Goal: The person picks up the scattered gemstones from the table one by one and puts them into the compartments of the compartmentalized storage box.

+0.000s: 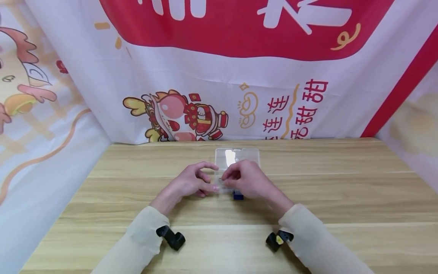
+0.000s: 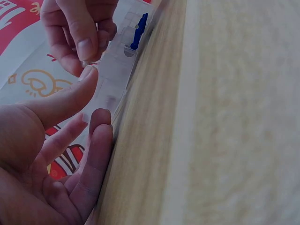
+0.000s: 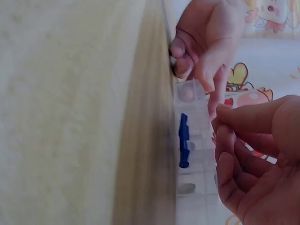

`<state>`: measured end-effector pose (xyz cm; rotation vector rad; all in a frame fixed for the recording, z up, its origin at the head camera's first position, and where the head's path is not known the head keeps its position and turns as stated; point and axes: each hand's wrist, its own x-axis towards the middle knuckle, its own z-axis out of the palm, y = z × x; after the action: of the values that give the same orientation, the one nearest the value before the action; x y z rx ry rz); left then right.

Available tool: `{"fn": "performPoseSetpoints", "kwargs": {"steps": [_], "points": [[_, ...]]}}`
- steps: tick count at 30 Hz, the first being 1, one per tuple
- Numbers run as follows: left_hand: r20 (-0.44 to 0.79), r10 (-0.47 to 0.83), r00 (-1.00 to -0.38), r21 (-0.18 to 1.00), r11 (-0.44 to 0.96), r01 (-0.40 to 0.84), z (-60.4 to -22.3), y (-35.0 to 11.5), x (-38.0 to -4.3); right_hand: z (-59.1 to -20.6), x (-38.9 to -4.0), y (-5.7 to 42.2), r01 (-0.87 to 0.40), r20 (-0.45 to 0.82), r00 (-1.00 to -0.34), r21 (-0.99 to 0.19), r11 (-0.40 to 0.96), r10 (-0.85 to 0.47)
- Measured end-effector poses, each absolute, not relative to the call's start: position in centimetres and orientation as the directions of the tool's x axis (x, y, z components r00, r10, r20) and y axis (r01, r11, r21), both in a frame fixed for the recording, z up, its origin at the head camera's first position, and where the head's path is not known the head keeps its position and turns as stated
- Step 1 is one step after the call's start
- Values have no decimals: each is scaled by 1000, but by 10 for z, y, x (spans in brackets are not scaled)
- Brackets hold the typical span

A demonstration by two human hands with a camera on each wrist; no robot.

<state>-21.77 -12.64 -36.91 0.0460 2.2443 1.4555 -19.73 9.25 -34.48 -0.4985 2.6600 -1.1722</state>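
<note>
A clear plastic compartment box [image 1: 219, 185] lies on the table with its transparent lid [image 1: 246, 154] raised at the back. My left hand [image 1: 193, 180] is at the box's left end, thumb and index finger spread, fingertips right at the edge. Over the compartments, my right hand [image 1: 248, 178] pinches a small thin dark piece [image 1: 220, 178] between thumb and fingertips; its kind is too small to tell. A narrow blue plastic piece [image 3: 183, 140] sits along the box's front side, partly covered by the right hand in the head view. Small greyish oval pieces [image 3: 186, 188] show through the box wall.
The wood-grain table [image 1: 219, 243] extends around the box. A printed cloth [image 1: 219, 72] with red and white patterns hangs behind it, and more cloth [image 1: 51, 114] hangs at the sides. A black wrist camera [image 1: 171, 238] is strapped on each sleeve.
</note>
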Motion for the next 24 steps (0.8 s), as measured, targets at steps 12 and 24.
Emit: {"fn": "performPoseSetpoints", "kwargs": {"steps": [12,24], "points": [[-357,296,-886,874,441,-204,-371,-120,-221,-346,-191,87,-133,-109,-951,-698,703,-289],[-357,278,-892,872,441,-212,-369,-126,-218,-345,-189,80,-169,-93,-945,-684,709,-314]]}}
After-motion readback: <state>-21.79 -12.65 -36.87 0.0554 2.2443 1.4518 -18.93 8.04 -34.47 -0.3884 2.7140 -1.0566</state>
